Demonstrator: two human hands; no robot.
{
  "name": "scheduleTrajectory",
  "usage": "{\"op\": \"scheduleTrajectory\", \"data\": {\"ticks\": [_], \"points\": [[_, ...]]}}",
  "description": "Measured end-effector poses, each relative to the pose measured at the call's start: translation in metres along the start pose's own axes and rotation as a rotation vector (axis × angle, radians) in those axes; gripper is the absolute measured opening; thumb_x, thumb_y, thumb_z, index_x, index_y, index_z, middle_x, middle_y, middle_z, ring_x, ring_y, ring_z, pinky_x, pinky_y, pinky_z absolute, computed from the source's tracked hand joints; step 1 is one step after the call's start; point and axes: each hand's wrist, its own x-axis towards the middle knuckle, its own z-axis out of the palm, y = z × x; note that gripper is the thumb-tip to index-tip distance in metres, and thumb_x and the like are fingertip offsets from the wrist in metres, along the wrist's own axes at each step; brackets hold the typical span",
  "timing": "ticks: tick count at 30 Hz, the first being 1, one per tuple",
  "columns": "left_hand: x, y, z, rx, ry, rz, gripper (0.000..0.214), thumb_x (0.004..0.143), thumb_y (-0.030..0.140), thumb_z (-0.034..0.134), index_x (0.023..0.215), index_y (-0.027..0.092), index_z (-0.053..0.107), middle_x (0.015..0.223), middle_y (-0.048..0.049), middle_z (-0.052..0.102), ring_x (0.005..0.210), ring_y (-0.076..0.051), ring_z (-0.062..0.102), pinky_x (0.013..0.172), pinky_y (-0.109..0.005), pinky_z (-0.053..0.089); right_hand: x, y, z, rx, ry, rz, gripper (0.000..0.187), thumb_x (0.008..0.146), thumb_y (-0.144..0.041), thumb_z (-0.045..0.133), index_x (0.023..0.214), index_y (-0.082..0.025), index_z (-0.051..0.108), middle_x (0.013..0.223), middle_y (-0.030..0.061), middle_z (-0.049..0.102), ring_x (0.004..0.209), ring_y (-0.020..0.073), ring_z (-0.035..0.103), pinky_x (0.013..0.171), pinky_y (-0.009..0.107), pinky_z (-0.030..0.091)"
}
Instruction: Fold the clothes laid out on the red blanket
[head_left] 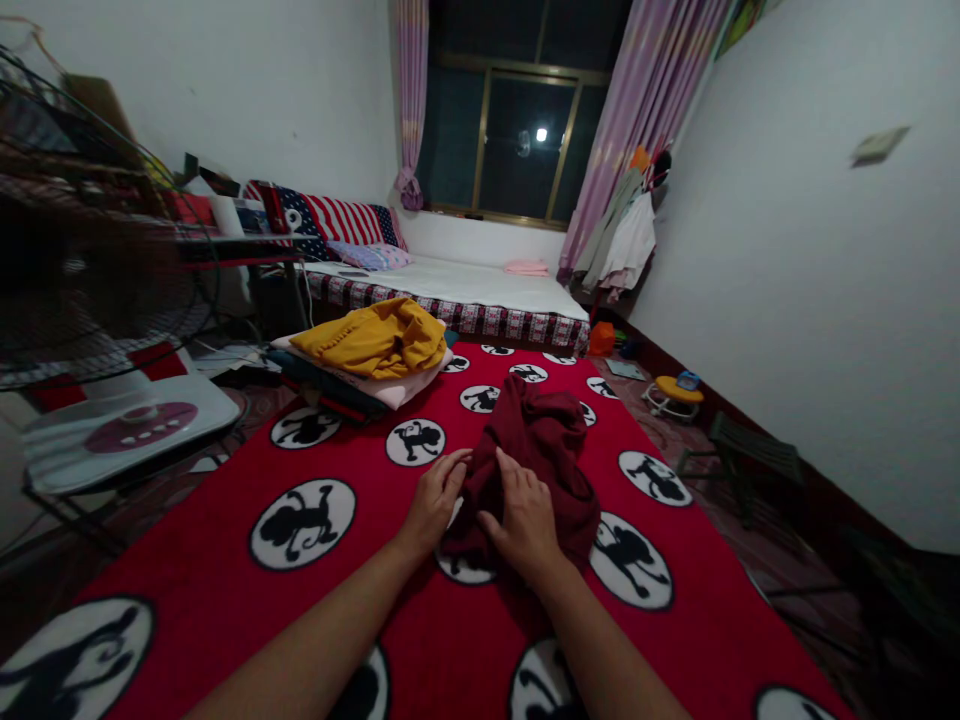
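Where maroon cloth (556, 440) bunches, right fingers (519, 482) rest — left fingers (452, 470) (bent) alongside.

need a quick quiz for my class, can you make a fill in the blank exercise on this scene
1. The right hand rests on the maroon cloth, and in this view the clothes pile lies to the cloth's ____.
2. The top piece on that pile is coloured ____.
3. The dark animals printed on the red blanket are ____.
4. Purple curtains hang on both sides of the ____.

Missing words: left; yellow; monkeys; window.
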Motion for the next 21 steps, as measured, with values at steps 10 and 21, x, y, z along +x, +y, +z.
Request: {"op": "scheduleTrajectory", "data": {"ticks": [10, 21], "points": [[0.006, -0.010, -0.012, -0.033, 0.080, -0.018, 0.039, 0.094, 0.041, 0.040, 0.119, 0.018, 0.058, 0.125, -0.0102, 0.062, 0.119, -0.021, 0.055, 0.102, -0.037, 0.042, 0.006, -0.035, 0.000, 0.275, -0.148, -0.082, 0.031, 0.072, -0.002, 0.048, 0.088, -0.020, 0.068, 0.089, 0.0047, 0.069, 0.085, 0.0173, 0.063, 0.080, 0.026, 0.046], [0.000, -0.010, -0.006, 0.224, -0.031, 0.139, 0.040, 0.081, 0.031, 0.062, 0.120, 0.022, 0.060, 0.130, -0.0099, 0.053, 0.123, -0.024, 0.048, 0.109, -0.042, 0.036, -0.015, 0.008, -0.056, 0.396, 0.202, 0.094, 0.019, 0.082, -0.025, 0.056, 0.097, -0.021, 0.067, 0.115, 0.0092, 0.061, 0.111, 0.0227, 0.054, 0.101, 0.041, 0.040]]}}
